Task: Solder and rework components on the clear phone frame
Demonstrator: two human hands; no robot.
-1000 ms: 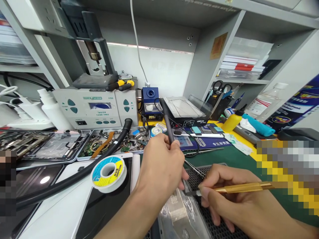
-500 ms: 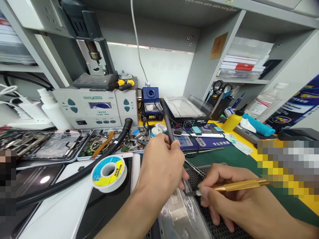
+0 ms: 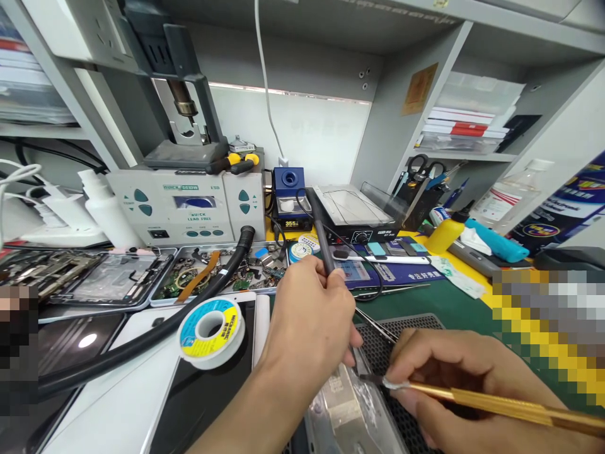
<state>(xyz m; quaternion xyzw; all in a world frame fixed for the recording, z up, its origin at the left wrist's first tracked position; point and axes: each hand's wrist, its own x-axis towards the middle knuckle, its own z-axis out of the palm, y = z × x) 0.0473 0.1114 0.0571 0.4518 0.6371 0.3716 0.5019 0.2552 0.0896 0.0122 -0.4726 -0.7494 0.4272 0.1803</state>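
Here's the left hand (image 3: 312, 318), mid-frame, fingers curled tightly around a dark rod (image 3: 322, 236) that slants up towards the centre. Over in the lower right, the right hand (image 3: 466, 372) has a gold-handled knife (image 3: 510, 405), pinched between thumb and fingers close to the blade like a pen, the gold end running out to the right edge.

And down at the bottom centre lies the flat silvery panel (image 3: 347, 410), with shiny clear film on it. The knife's dark blade reaches its upper right edge; contact between the two is too small to call. The left hand's lower fingers hang right over the panel's top end.

Beneath the action, there's a black mesh mat (image 3: 420, 321) on a green mat (image 3: 466, 312), with tweezers (image 3: 378, 326) lying between the two hands.

Look left: a white spool (image 3: 212, 345) with a blue and yellow label rests on a dark-screened tablet (image 3: 203, 391), and a black hose (image 3: 151, 337) sweeps past just behind it. A parts tray (image 3: 158, 287) sits left of centre, below the grey control box (image 3: 198, 221).
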